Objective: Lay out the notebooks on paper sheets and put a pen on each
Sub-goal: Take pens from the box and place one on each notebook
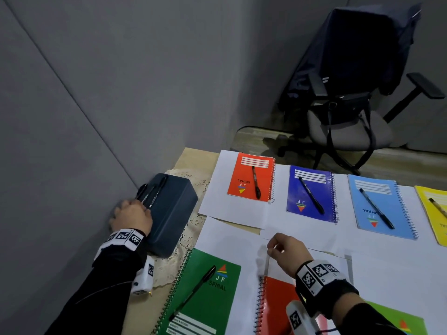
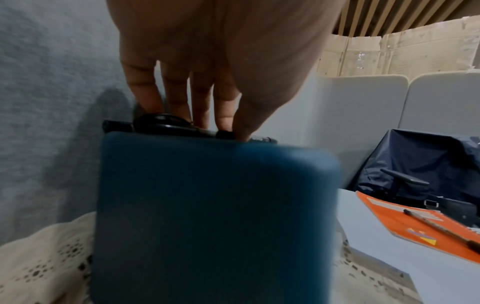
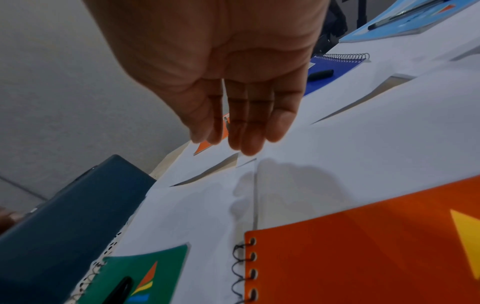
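Note:
A dark blue box [image 1: 169, 213] stands at the table's left with black pens [image 1: 154, 189] lying on its top. My left hand [image 1: 135, 206] reaches over the box's near end, and its thumb and forefinger [image 2: 228, 127] pinch the end of one pen [image 2: 223, 133]. My right hand [image 1: 275, 245] hovers relaxed and holding nothing over a white sheet [image 1: 232, 238], just beyond the near orange notebook [image 1: 278, 303], whose visible cover is bare. The green notebook [image 1: 210, 305] carries a pen [image 1: 193, 291]. Far orange [image 1: 244, 180], dark blue [image 1: 310, 194], light blue [image 1: 379, 209] and yellow [image 1: 433, 213] notebooks each carry a pen.
The box sits on a lace doily [image 1: 183, 243] against a grey wall panel [image 1: 72, 117] on the left. A corner of a light green notebook [image 1: 399, 320] shows at the bottom right. An office chair [image 1: 350, 93] draped in dark cloth stands beyond the table's far edge.

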A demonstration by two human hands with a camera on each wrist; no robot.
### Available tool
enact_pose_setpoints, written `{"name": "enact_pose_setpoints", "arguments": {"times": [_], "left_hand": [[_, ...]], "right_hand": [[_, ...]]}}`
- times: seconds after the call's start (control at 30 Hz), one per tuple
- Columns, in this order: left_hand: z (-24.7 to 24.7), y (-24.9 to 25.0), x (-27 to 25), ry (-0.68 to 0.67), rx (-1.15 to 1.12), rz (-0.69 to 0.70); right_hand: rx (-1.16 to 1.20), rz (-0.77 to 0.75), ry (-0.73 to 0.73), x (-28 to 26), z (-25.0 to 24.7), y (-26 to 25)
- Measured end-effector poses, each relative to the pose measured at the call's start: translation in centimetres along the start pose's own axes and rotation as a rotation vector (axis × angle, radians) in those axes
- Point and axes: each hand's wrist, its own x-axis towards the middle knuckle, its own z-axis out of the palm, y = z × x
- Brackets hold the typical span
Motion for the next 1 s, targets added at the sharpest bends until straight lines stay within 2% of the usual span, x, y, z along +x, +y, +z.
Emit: {"name": "enact_pose_setpoints", "arguments": {"times": [0.13,0.3,0.4,0.5,0.63,0.73,1.0], "left_hand": [[-0.1,1.7,-1.1,0.072,-0.047,0.023],[1.1,7.1,-5.6,0.083,-0.149,0.204],[2.5,11.5,-9.4,0.011,-0.209,0.324],[4.3,15.7,-14.1,-0.114,-0.298,0.464],[6.7,20.7,-19.6,-0.258,-0.284,0.648],[7.8,23.9,-22.8,-0.335,-0.225,0.784],[9.7,29.3,-30.7,-0.481,-0.167,1.025]], "right_hand": [[0.020,0.000,0.022,0.4,-0.4,0.1],[0.055,-0.014,0.063,0.4,-1.2,0.5],[0.132,-0.007,0.110,0.5,-2.1,1.3],[0.323,0.033,0.191,0.2,-3.5,2.7],[0.611,0.121,0.397,-0.6,-6.2,5.4],[0.734,0.179,0.555,-1.3,-8.3,9.0],[0.921,0.304,0.675,-5.5,-12.0,17.5]]}}
